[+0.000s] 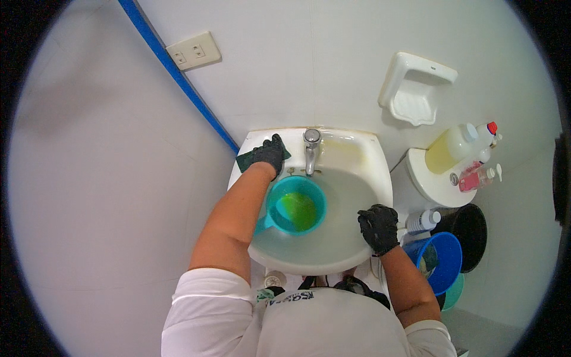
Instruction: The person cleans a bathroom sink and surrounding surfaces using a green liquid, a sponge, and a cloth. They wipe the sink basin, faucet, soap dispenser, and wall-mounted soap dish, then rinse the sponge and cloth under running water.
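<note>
My left hand (pixel 269 156), in a black glove, has its fingers curled over a dark green scouring pad (pixel 244 161), pressed on the back left ledge of a white sink (pixel 285 260). Beside that wrist, a turquoise dipper (pixel 272 221) sits in the basin, its handle pointing to the near left; bright green liquid (pixel 300 211) shows inside. Cloudy water surrounds it. My right hand (pixel 379 229), also black-gloved, is closed on the sink's right rim. A chrome faucet (pixel 311 149) stands at the back middle, just right of my left hand. Yellowish stains mark the ledge beyond it.
At the right, a white toilet tank (pixel 425 184) carries a jug of yellow liquid (pixel 449 149) and a pink pump bottle (pixel 476 178). Below are a white bottle (pixel 423 221), a blue bucket (pixel 449 262) and a black bin (pixel 474 238). A soap dish (pixel 413 98) hangs on the wall.
</note>
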The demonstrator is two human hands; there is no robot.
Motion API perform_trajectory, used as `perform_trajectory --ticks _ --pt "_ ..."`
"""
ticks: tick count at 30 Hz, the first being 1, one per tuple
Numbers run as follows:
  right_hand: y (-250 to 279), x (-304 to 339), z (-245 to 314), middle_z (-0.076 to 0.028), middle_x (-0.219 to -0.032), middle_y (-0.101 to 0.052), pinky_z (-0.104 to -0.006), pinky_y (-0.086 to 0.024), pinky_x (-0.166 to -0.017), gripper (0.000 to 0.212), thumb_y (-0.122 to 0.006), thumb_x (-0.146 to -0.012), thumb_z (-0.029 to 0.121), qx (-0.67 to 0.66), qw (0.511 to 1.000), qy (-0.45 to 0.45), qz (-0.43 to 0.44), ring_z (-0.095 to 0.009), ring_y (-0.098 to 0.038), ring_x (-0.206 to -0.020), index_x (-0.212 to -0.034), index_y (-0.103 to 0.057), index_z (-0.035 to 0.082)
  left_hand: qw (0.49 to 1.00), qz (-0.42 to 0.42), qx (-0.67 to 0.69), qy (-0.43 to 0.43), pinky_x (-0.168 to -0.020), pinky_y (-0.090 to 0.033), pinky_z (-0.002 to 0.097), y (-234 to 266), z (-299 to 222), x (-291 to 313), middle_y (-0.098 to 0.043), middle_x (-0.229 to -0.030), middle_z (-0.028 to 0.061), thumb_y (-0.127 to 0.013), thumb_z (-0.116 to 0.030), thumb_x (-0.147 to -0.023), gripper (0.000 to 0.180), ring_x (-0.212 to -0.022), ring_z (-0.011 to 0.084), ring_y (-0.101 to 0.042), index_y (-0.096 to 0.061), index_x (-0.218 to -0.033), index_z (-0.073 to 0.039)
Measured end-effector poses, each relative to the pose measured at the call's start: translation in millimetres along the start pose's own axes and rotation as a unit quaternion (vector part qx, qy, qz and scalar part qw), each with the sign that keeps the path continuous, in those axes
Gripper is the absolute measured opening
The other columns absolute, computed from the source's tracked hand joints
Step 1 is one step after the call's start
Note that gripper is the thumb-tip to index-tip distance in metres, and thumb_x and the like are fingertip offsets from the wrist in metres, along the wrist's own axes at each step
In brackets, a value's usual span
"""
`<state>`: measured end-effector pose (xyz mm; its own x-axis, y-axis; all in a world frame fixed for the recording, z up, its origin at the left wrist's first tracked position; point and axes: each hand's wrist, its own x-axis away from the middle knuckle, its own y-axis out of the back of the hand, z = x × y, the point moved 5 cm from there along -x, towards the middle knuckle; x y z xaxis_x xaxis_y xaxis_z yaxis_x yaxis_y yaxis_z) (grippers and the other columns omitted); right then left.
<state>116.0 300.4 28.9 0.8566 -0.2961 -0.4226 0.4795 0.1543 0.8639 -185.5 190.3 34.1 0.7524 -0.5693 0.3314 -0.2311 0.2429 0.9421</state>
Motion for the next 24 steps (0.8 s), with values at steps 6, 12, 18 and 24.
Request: perform_trajectory --ticks 6,12,18,24 --pt "-11 9 -13 -0.008 -0.076 -0.064 -0.0433 -0.042 -0.074 0.015 -0.068 -0.065 0.019 0.016 0.993 -0.073 0.092 -0.028 -0.06 -0.082 -0.078 -0.07 0.013 0.996 0.062 -0.042 -0.044 -0.092 -0.043 0.0497 3 2 35 -0.041 -0.136 0.0156 -0.042 -0.008 -0.086 0.064 -0.116 0.0315 -0.052 -0.015 -0.143 -0.013" --pt "-7 4 -7 -0.01 -0.062 -0.058 -0.0458 -0.042 -0.058 0.018 -0.059 -0.074 0.025 -0.004 0.999 -0.03 0.024 -0.03 -0.056 -0.062 -0.064 -0.066 0.012 0.999 0.029 -0.016 0.024 -0.093 -0.042 0.0505 13 -7 -1 -0.04 -0.137 0.015 -0.044 -0.005 -0.085 0.068 -0.119 0.0312 -0.049 -0.013 -0.143 -0.015" --pt "-12 12 -16 -0.012 -0.061 -0.056 -0.0464 -0.042 -0.059 0.021 -0.059 -0.076 0.025 0.013 0.998 -0.055 0.006 -0.032 -0.057 -0.062 -0.062 -0.064 0.01 0.995 0.065 -0.042 -0.06 -0.099 -0.039 0.0427 4 -7 39 -0.033 -0.141 0.0204 -0.051 -0.004 -0.079 0.077 -0.121 0.0345 -0.046 -0.012 -0.145 -0.01" --pt "-12 8 -15 -0.014 -0.06 -0.057 -0.0473 -0.041 -0.057 0.026 -0.058 -0.077 0.028 -0.002 0.998 -0.061 0.013 -0.033 -0.057 -0.06 -0.059 -0.062 0.009 0.998 0.049 -0.049 0.01 -0.095 -0.041 0.0487 1 4 3 -0.036 -0.139 0.0198 -0.043 -0.002 -0.084 0.071 -0.12 0.0341 -0.047 -0.006 -0.144 -0.011"
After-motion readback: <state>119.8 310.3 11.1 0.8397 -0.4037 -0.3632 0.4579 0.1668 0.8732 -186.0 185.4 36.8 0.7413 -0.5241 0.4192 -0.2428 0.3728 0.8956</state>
